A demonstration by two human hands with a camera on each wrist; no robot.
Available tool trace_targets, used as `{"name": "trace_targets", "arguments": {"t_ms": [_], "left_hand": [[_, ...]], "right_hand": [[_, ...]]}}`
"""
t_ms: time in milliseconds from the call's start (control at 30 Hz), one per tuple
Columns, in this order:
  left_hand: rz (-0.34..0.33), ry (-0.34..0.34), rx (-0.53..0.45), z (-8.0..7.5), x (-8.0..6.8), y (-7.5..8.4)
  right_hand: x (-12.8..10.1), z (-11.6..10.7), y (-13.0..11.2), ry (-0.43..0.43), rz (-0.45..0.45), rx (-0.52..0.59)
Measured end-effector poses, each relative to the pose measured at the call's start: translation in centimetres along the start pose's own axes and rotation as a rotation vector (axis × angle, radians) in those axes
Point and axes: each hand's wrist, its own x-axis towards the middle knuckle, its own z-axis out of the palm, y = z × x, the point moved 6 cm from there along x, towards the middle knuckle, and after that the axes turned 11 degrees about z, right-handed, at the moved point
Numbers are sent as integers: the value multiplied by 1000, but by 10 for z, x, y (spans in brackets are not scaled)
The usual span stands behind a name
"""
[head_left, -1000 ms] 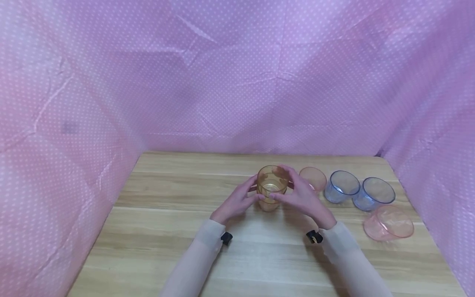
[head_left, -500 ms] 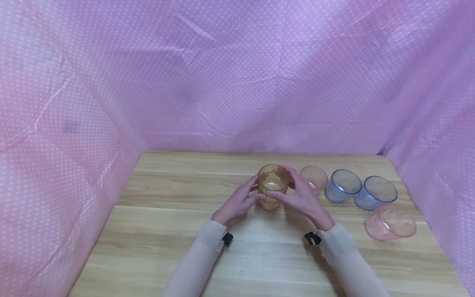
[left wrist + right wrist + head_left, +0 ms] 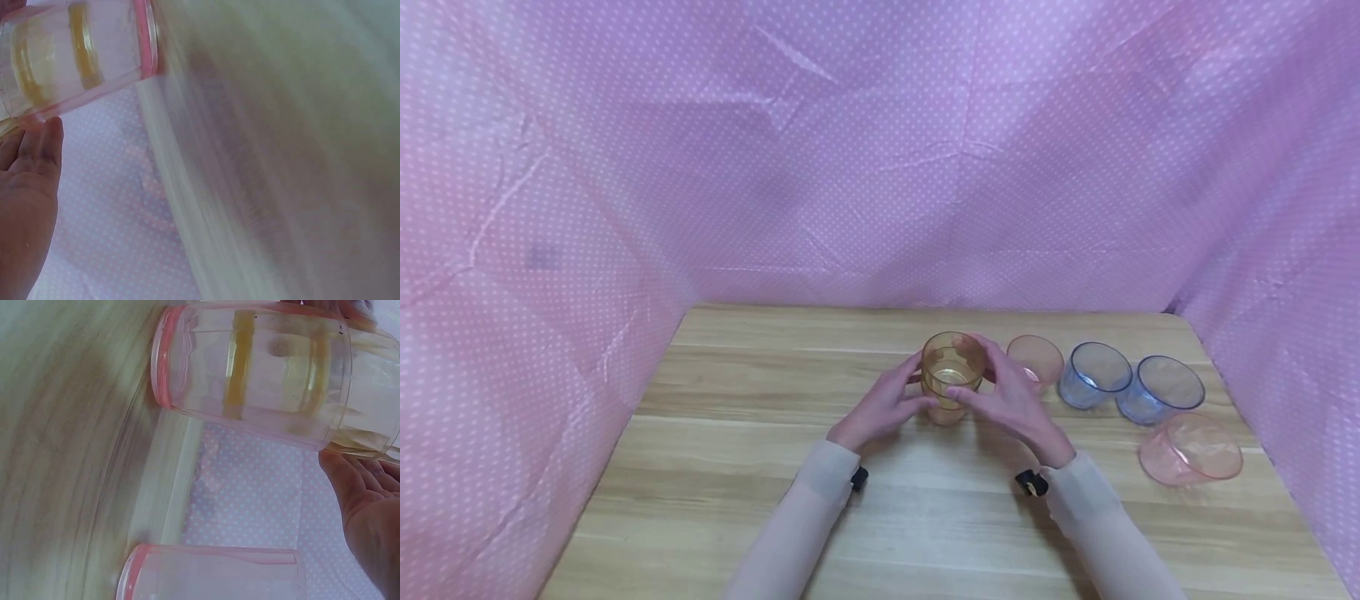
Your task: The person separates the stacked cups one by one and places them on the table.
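Observation:
An amber clear cup (image 3: pixel 952 354) stands upright, its lower part nested inside a pink clear cup (image 3: pixel 946 415) on the table. In the left wrist view, amber bands show through the wall of that pink cup (image 3: pixel 115 44). My left hand (image 3: pixel 880 410) holds the left side of the amber cup, thumb in front near where the cups meet. From the right, my right hand (image 3: pixel 1017 402) grips the amber cup, its thumb across the front. In the right wrist view the right hand (image 3: pixel 369 506) has its fingers around the amber cup (image 3: pixel 369 425) just above the pink rim.
Just right of my right hand stands another pink cup (image 3: pixel 1037 354), partly hidden by it. Two blue cups (image 3: pixel 1093 383) (image 3: pixel 1153 396) stand farther right, with a pink cup (image 3: pixel 1187 458) nearer the table's right edge. Pink dotted cloth (image 3: pixel 880 208) surrounds the wooden table (image 3: pixel 700 492).
Both hands stay around the nested cups, which keep their place. My left thumb has slipped slightly lower on the front. The head view has shifted a little.

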Motion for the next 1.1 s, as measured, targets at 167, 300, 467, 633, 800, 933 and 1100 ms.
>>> {"name": "trace_targets", "arguments": {"t_ms": [167, 300, 467, 633, 800, 933, 1100], "left_hand": [[0, -8, 14, -1, 5, 1], [5, 2, 16, -1, 6, 1], [7, 23, 22, 0, 3, 1], [-10, 14, 29, 1, 2, 0], [-18, -6, 26, 0, 3, 1], [1, -17, 41, -1, 4, 1], [13, -16, 49, -1, 2, -2]], "right_hand": [[0, 0, 0, 4, -6, -5], [-1, 1, 0, 4, 2, -11], [-2, 3, 0, 3, 7, -3], [-4, 4, 2, -9, 16, -5], [-2, 1, -2, -5, 4, -54], [0, -1, -5, 30, 11, -100], [1, -1, -4, 43, 42, -102]]}}
